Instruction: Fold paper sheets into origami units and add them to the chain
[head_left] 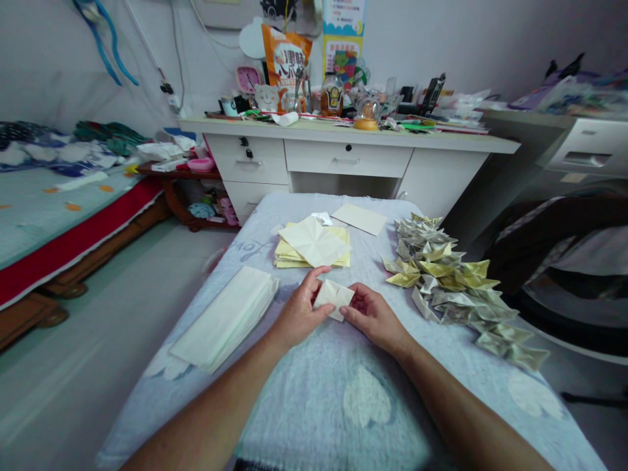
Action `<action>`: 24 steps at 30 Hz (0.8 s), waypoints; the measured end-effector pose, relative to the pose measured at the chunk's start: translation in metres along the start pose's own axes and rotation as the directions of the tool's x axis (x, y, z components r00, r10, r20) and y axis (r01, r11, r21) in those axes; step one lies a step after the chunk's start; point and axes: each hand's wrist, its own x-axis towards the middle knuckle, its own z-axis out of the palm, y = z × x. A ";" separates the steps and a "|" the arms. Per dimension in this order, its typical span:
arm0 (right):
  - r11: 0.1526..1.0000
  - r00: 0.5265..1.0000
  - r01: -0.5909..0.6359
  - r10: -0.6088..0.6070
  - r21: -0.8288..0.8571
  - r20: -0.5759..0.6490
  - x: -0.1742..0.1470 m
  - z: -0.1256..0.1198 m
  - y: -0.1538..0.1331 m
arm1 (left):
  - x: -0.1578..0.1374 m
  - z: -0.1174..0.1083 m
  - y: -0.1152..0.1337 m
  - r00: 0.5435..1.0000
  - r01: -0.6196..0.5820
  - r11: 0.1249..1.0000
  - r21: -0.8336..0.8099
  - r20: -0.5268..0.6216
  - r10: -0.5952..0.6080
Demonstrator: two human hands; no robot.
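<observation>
Between my two hands is a small folded square of cream paper (pixel 335 296), held just above the cloth-covered table. My left hand (pixel 303 313) grips its left side, thumb on the front and fingers behind. At its right edge, my right hand (pixel 377 316) pinches the paper between thumb and bent fingers. Beyond them, a creased, unfolded paper sheet (pixel 314 241) lies on a stack of yellow paper (pixel 284 256). Left of my hands rests a thick bundle of pale folded paper (pixel 223 319). Rows of folded paper pieces (pixel 449 275), whitish and yellow, stretch along the right side.
A flat cream card (pixel 360 218) lies near the far end of the blue patterned cloth (pixel 324 399). Behind stands a white desk (pixel 314 139) crowded with a snack bag, jar and clock. A bed (pixel 73 216) is at left, a washing machine (pixel 583 157) at right.
</observation>
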 end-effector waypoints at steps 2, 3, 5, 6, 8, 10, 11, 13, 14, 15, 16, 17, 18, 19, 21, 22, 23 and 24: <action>1.000 1.000 -0.013 0.013 -0.019 -0.019 0.001 0.001 0.001 | -0.001 0.001 0.002 1.000 0.009 1.000 -0.002 -0.010 -0.009; 0.999 0.999 -0.028 0.027 -0.018 -0.026 0.001 0.001 0.001 | -0.001 0.001 0.002 1.000 0.019 1.000 -0.006 -0.007 -0.019; 0.998 0.998 -0.055 0.055 0.008 -0.030 0.001 0.002 0.000 | -0.001 0.001 0.002 0.999 0.050 0.998 -0.025 0.020 -0.050; 0.998 0.997 -0.064 0.064 0.025 -0.030 0.001 0.001 -0.001 | 0.000 0.001 0.001 0.997 0.069 0.997 -0.042 0.038 -0.068; 0.997 0.997 -0.066 0.067 0.048 -0.027 0.001 0.000 -0.001 | 0.001 0.000 0.001 0.993 0.102 0.990 -0.093 0.067 -0.096; 0.995 0.998 -0.058 0.060 0.079 -0.029 0.000 -0.002 -0.001 | 0.002 0.000 0.002 0.990 0.126 0.975 -0.182 0.093 -0.110; 0.993 0.998 -0.049 0.053 0.106 -0.034 0.000 -0.002 -0.001 | 0.003 -0.001 0.003 0.988 0.137 0.963 -0.231 0.105 -0.116; 0.988 0.998 -0.006 0.016 0.156 -0.061 -0.001 -0.004 0.000 | 0.004 -0.002 0.005 0.984 0.161 0.939 -0.305 0.118 -0.130; 0.988 0.996 0.032 -0.019 0.154 -0.085 -0.001 -0.005 0.000 | 0.004 -0.002 0.006 0.983 0.173 0.929 -0.326 0.119 -0.141; 0.989 0.992 0.078 -0.065 0.125 -0.107 -0.001 -0.005 -0.001 | 0.004 -0.003 0.006 0.980 0.187 0.923 -0.336 0.122 -0.155; 0.989 0.985 0.128 -0.118 0.072 -0.123 -0.002 -0.005 -0.001 | 0.003 -0.003 0.006 0.976 0.207 0.917 -0.341 0.130 -0.172; 0.985 0.978 0.170 -0.169 0.004 -0.123 -0.002 -0.005 -0.002 | 0.003 -0.004 0.006 0.970 0.232 0.910 -0.344 0.146 -0.192; 0.977 0.972 0.205 -0.211 -0.061 -0.106 -0.002 -0.004 -0.004 | 0.002 -0.004 0.005 0.962 0.260 0.901 -0.347 0.168 -0.213; 0.966 0.967 0.232 -0.241 -0.112 -0.079 -0.002 -0.004 -0.005 | 0.001 -0.005 0.004 0.954 0.288 0.892 -0.348 0.188 -0.234; 0.952 0.963 0.259 -0.267 -0.160 -0.028 -0.002 -0.003 -0.006 | 0.000 -0.005 0.002 0.940 0.324 0.885 -0.336 0.218 -0.261; 0.952 0.964 0.260 -0.266 -0.164 -0.015 -0.002 -0.002 -0.007 | 0.000 -0.004 0.001 0.937 0.330 0.888 -0.322 0.226 -0.266; 0.954 0.966 0.253 -0.258 -0.162 -0.008 -0.002 -0.002 -0.007 | -0.001 -0.004 0.001 0.937 0.327 0.895 -0.303 0.228 -0.265; 0.957 0.969 0.243 -0.248 -0.155 -0.011 -0.002 -0.002 -0.008 | 0.000 -0.003 0.001 0.939 0.318 0.906 -0.278 0.223 -0.262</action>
